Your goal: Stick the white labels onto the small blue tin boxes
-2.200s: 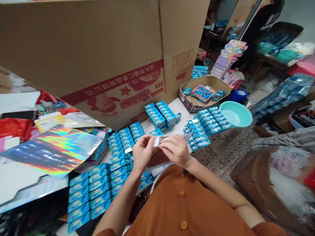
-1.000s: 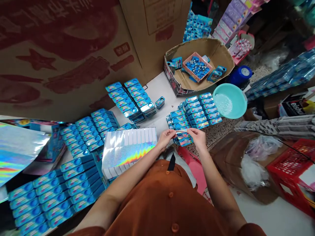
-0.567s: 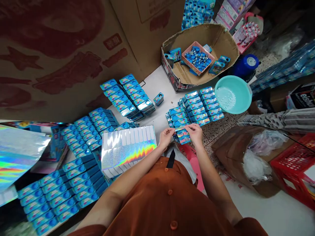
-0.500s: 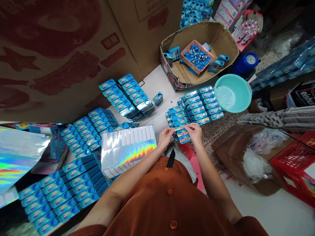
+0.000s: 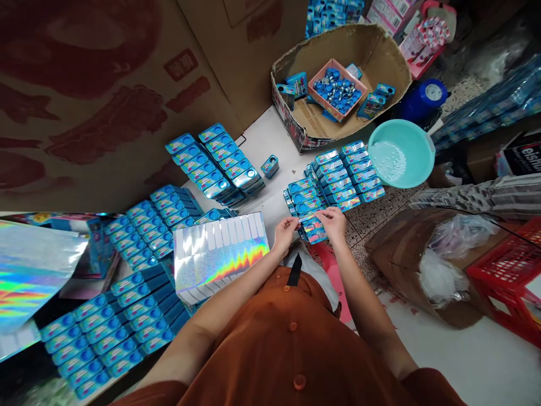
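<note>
Both my hands are over the front end of a block of blue slim boxes (image 5: 305,194). My left hand (image 5: 286,234) has its thumb and fingertips pinched together at the left end of the box row. Facing it, my right hand (image 5: 335,225) pinches at the row's right side. A thin shiny sticker (image 5: 311,219) appears to span between the fingertips, over a box top; its edges are too small to make out. To the left lies a stack of holographic sticker sheets (image 5: 220,248), with several blank white label spaces.
More rows of blue boxes (image 5: 139,307) stand at left; one single box (image 5: 270,166) stands apart. A cardboard carton (image 5: 291,132) holds a pink tray (image 5: 315,90) of small blue and silver parts. A turquoise basin (image 5: 422,163) contains white bits. A red crate (image 5: 507,265) is at right.
My hands stay over the same boxes, with fingertips still pinched. The right hand has shifted slightly, and the whole view has tilted a little. No box has visibly moved.
</note>
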Action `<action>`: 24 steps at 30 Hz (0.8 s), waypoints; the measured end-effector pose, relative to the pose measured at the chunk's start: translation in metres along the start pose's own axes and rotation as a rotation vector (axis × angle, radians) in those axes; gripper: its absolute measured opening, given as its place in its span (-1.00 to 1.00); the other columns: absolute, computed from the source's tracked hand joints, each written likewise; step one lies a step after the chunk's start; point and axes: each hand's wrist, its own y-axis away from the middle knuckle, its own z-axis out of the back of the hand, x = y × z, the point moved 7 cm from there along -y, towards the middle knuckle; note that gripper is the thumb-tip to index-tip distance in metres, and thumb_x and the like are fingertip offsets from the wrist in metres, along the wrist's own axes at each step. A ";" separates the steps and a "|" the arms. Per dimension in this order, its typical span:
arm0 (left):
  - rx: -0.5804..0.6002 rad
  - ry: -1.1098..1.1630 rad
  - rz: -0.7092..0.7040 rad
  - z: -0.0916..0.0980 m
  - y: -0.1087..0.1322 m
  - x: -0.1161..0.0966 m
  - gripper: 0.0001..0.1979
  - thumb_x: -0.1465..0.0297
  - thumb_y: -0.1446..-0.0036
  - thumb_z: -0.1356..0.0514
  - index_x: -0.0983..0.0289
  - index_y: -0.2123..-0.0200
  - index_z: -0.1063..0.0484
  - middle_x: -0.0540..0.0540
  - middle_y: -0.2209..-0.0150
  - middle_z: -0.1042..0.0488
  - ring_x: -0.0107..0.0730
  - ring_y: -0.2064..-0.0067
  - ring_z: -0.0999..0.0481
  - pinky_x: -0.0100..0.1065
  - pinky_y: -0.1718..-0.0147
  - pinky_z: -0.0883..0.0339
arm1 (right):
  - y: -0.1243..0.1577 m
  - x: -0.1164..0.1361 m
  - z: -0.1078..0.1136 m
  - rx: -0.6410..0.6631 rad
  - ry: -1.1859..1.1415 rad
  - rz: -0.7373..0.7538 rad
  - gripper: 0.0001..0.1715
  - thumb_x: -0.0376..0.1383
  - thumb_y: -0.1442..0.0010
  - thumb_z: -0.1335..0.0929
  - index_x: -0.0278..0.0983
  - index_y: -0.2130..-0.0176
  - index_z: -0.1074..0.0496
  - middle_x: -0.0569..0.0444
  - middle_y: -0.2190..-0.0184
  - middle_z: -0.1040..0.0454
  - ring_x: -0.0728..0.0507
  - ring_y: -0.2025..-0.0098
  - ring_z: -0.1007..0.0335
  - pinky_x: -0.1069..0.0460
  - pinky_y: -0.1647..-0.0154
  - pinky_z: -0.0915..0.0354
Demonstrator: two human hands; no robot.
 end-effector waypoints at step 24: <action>-0.004 0.122 0.078 -0.008 -0.006 0.024 -0.64 0.15 0.15 -0.35 0.28 0.39 -0.39 -0.03 0.45 -0.42 -0.50 0.38 -0.39 -0.40 0.25 -0.27 | 0.004 0.009 0.000 -0.044 0.117 0.027 -0.82 -0.23 0.06 -0.41 -0.28 0.39 -0.44 0.06 0.34 -0.37 -0.05 0.41 -0.23 0.03 0.29 -0.21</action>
